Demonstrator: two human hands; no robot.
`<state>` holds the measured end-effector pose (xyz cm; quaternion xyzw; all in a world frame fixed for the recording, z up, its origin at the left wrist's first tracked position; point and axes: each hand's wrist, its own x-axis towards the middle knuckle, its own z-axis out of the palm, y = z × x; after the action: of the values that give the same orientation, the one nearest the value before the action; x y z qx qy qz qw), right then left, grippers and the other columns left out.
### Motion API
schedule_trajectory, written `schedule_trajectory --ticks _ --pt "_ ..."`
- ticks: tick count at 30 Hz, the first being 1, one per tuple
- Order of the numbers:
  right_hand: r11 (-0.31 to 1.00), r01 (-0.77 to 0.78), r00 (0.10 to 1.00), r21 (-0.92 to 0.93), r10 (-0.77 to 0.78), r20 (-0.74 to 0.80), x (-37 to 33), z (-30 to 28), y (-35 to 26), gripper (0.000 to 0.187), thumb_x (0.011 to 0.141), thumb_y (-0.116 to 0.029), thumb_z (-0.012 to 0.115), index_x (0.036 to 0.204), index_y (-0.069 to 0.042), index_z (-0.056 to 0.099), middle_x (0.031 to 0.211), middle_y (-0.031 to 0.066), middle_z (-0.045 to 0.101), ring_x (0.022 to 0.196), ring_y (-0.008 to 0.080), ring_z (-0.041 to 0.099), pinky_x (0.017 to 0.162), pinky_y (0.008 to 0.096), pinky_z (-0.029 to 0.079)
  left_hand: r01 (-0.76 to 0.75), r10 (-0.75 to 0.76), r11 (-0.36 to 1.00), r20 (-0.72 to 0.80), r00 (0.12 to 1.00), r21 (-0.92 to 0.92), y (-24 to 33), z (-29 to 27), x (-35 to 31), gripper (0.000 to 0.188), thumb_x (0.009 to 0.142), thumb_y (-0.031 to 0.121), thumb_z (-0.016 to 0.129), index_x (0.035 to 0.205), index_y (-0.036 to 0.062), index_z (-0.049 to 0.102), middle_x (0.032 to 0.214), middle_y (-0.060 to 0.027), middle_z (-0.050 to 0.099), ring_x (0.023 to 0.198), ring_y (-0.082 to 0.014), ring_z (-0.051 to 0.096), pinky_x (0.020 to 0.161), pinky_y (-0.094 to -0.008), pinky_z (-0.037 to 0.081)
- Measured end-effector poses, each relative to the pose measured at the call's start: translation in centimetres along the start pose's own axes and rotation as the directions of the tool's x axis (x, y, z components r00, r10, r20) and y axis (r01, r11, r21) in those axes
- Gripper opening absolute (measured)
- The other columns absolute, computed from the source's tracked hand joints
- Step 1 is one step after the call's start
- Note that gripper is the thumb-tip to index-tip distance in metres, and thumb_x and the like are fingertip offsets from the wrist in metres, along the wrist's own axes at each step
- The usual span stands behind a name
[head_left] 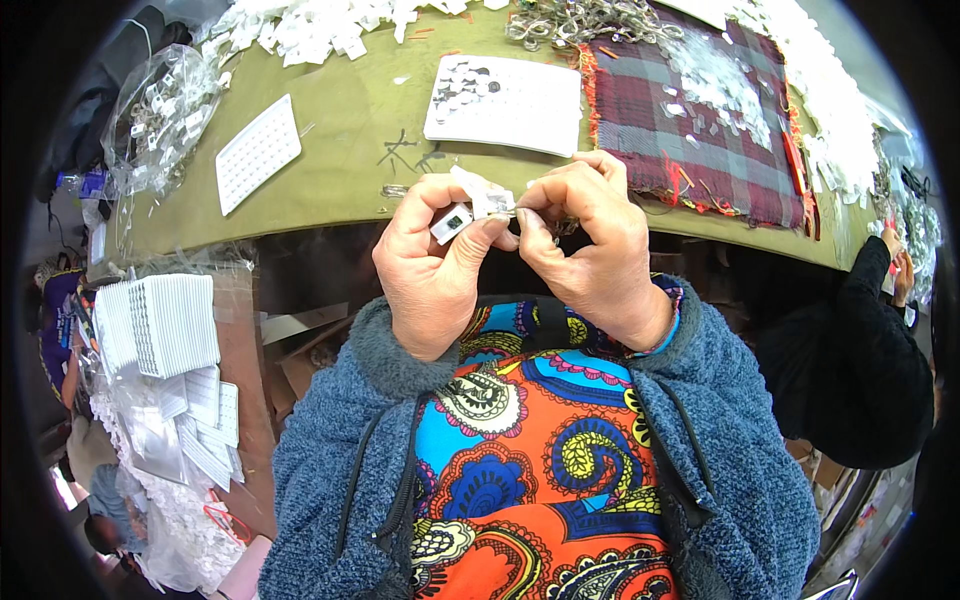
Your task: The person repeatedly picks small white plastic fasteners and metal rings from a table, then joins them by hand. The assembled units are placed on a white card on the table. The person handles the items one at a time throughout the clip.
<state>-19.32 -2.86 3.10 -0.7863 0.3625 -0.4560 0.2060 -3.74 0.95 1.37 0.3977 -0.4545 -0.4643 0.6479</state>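
Note:
Both hands meet in front of my chest, just over the near table edge. My left hand [425, 275] is closed on a small white plastic part [490, 201], held between thumb and fingers. A second small white piece with a dark square opening [452, 223] sticks out between the same fingers. Thumb and forefinger of my right hand [600, 245] pinch together at the right end of the plastic part. Something thin shows at that pinch, too small to name. Below the right fingers hangs a bit of dull metal [567, 227], partly hidden.
The green-covered table [350, 120] carries a white board with small round pieces [530, 100], a white grid tray [258, 153], a plaid cloth [690, 140] with clear plastic bits, and heaps of white parts [300, 25]. Stacked white trays [165, 325] stand at left. Another person's sleeve [850, 350] is at right.

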Motion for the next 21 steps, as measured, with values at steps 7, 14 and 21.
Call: schedule_trajectory --ticks 7,14,21 --pt "0.707 -0.530 0.848 0.468 0.439 0.298 0.3 0.0 -0.6 0.011 0.092 -0.006 0.062 0.095 0.004 0.060 0.077 0.0021 0.064 0.061 0.0036 0.056 0.054 0.0177 0.046 -0.006 0.008 0.989 0.010 1.000 -0.149 -0.4 -0.3 0.2 0.022 0.090 -0.001 0.067 0.109 -0.0048 0.057 0.094 -0.0097 0.066 0.079 -0.0145 0.066 0.073 -0.0275 0.057" --pt "0.509 -0.635 0.767 0.581 0.503 0.398 0.6 -0.4 -1.2 0.007 0.090 -0.004 0.063 0.090 0.003 0.064 0.077 0.0037 0.069 0.065 0.0045 0.060 0.054 0.0190 0.046 0.377 -0.332 0.731 0.186 0.925 -0.569 -0.9 -1.3 0.8 0.020 0.098 0.011 0.060 0.111 -0.0038 0.056 0.088 -0.0084 0.065 0.074 -0.0133 0.065 0.073 -0.0321 0.061" --pt "0.834 -0.420 0.907 0.358 0.383 0.173 -0.6 -0.3 -1.2 0.006 0.087 -0.002 0.066 0.090 0.002 0.063 0.071 -0.0006 0.062 0.057 0.0032 0.053 0.055 0.0189 0.044 0.436 -0.381 0.676 0.225 0.897 -0.594 -1.2 -0.9 0.5 0.020 0.099 0.012 0.059 0.112 -0.0030 0.057 0.088 -0.0075 0.064 0.075 -0.0125 0.064 0.073 -0.0299 0.060"
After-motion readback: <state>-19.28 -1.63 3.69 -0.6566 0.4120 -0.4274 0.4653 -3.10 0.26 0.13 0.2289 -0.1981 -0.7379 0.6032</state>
